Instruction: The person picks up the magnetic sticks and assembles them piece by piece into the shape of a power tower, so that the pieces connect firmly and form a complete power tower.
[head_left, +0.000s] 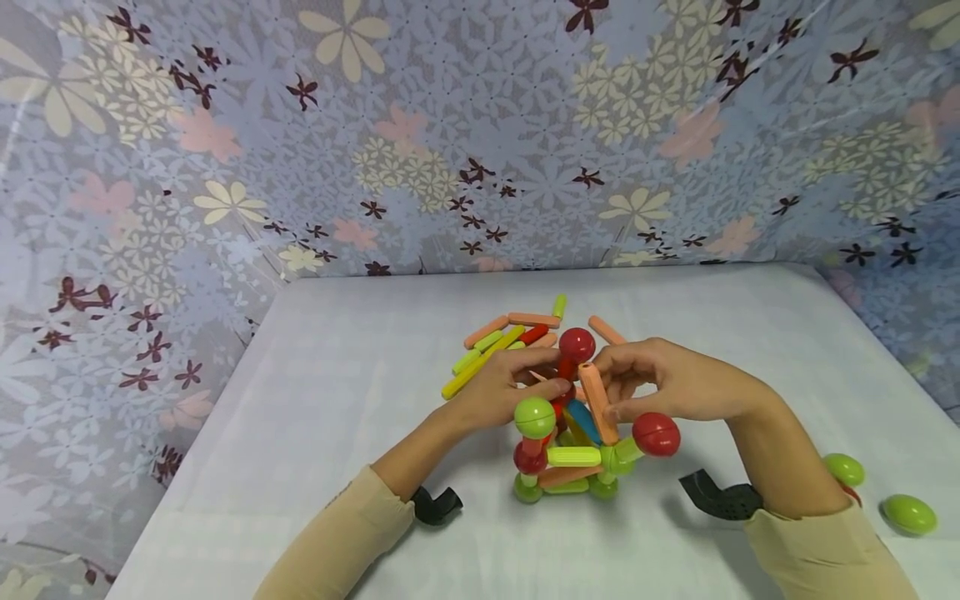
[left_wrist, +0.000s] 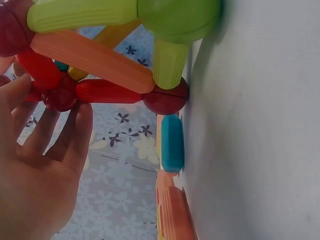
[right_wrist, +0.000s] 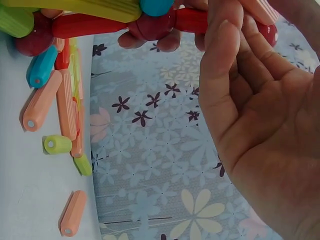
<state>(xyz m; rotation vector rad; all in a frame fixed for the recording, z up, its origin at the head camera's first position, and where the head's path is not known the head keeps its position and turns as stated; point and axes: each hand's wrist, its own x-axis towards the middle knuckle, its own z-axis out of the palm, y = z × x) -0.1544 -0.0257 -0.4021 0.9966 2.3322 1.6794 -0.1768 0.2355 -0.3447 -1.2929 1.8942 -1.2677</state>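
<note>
A model of coloured rods and balls (head_left: 573, 456) stands on the white table, with red and green balls at its joints. My left hand (head_left: 498, 387) grips it around a red ball (left_wrist: 61, 92) on its far side, thumb and fingers on either side. In my right hand (head_left: 663, 383) an orange rod (head_left: 597, 404) is pinched beside the model, tilted, with one end up. The right wrist view shows the end of this orange rod (right_wrist: 260, 9) past the thumb. Near it rises a red rod topped by another red ball (head_left: 577, 344).
Behind the model lies a pile of loose rods, among them a long yellow rod (head_left: 483, 362) and an orange rod (head_left: 606, 330). Green balls (head_left: 909, 514) lie at the right by my forearm. A flowered cloth (head_left: 480, 150) hangs behind the white table (head_left: 337, 358).
</note>
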